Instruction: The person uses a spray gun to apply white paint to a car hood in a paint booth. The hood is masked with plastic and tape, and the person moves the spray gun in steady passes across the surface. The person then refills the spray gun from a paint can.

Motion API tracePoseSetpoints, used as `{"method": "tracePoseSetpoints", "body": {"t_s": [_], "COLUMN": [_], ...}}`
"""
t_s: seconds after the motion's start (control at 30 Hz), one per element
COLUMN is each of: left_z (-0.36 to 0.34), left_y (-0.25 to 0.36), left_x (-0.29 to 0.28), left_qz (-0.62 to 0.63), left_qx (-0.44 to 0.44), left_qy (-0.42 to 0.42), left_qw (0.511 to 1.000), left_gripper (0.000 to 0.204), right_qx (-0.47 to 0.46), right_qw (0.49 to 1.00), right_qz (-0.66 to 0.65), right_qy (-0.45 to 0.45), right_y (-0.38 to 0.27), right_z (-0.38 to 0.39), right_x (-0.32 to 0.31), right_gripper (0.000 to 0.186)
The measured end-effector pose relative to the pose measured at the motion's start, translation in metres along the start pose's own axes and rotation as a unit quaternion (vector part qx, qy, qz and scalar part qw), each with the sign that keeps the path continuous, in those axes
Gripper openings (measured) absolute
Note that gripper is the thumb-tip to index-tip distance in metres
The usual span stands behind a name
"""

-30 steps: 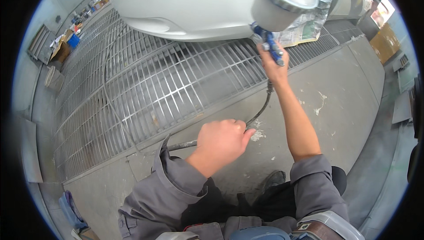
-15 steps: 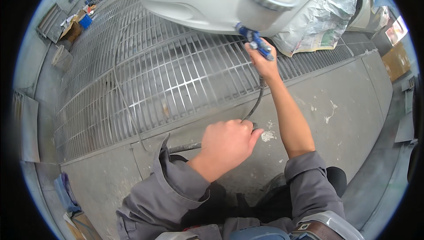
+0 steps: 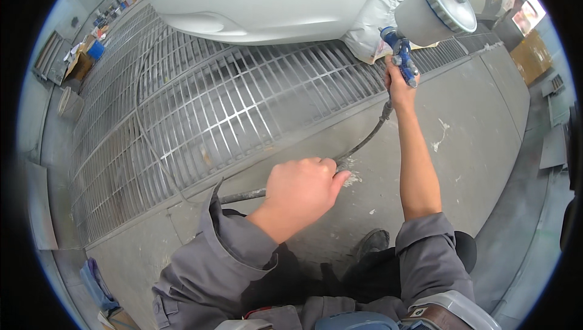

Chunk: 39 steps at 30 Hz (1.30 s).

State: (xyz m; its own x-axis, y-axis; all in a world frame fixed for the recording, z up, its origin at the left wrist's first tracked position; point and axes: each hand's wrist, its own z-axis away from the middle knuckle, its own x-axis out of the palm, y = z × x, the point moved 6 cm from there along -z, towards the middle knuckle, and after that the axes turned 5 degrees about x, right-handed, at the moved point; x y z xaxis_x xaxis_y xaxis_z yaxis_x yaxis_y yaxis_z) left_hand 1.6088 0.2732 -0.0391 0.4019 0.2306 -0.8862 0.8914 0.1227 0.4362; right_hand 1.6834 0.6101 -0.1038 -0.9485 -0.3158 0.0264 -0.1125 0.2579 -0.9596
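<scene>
Head view: we find the right hand (image 3: pixel 401 92) wrapped around a blue spray gun (image 3: pixel 396 44), raised in front of the pale sheet (image 3: pixel 368 37) beside a white car body (image 3: pixel 261 2), its grey cup (image 3: pixel 425 17) tilted to the right. We note the left hand (image 3: pixel 302 191) curled in a fist around the dark hose (image 3: pixel 243 197), which reaches up to the right hand; metal grating (image 3: pixel 237 111) lies below the car body.

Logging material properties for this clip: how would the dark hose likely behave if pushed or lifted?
The hose probably flexes without being fully limp, since it bends in a smooth curve between the left hand and right hand. Pushed endwise, it would likely bow sideways, being long and thin.
</scene>
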Motion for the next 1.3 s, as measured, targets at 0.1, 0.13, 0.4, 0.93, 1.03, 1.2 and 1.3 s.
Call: {"method": "tracePoseSetpoints", "body": {"t_s": [0.1, 0.13, 0.4, 0.93, 1.03, 1.2, 1.3], "left_z": [-0.001, -0.002, 0.006, 0.036, 0.036, 0.029, 0.022], "left_y": [0.004, 0.006, 0.010, -0.017, -0.011, 0.002, 0.013], "left_x": [0.001, 0.000, -0.020, -0.041, -0.041, -0.037, -0.031], "left_qz": [-0.012, -0.010, -0.013, 0.009, 0.010, 0.009, 0.011], "left_qx": [-0.002, 0.001, 0.026, -0.021, -0.025, -0.016, 0.000], "left_qy": [-0.002, 0.001, 0.080, 0.107, 0.091, 0.072, 0.074], "left_qw": [1.000, 1.000, 0.996, 0.994, 0.995, 0.997, 0.997], "left_gripper": [0.037, 0.036, 0.036, 0.040, 0.032, 0.026, 0.024], "right_qx": [-0.022, -0.017, -0.056, 0.035, -0.031, 0.022, 0.004], "right_qw": [0.999, 0.998, 0.988, 0.957, 0.983, 0.999, 1.000], "right_qz": [0.006, 0.002, 0.082, -0.048, -0.016, 0.005, 0.003], "right_qy": [0.042, 0.056, 0.121, -0.283, -0.183, -0.039, 0.009], "right_y": [-0.002, 0.000, 0.041, 0.040, 0.052, 0.091, 0.092], "right_z": [-0.004, -0.006, 0.009, 0.084, 0.075, 0.049, 0.033], "right_x": [-0.020, -0.028, -0.015, 0.213, 0.179, 0.100, 0.052], "right_gripper": [0.030, 0.028, 0.023, 0.021, 0.022, 0.018, 0.021]}}
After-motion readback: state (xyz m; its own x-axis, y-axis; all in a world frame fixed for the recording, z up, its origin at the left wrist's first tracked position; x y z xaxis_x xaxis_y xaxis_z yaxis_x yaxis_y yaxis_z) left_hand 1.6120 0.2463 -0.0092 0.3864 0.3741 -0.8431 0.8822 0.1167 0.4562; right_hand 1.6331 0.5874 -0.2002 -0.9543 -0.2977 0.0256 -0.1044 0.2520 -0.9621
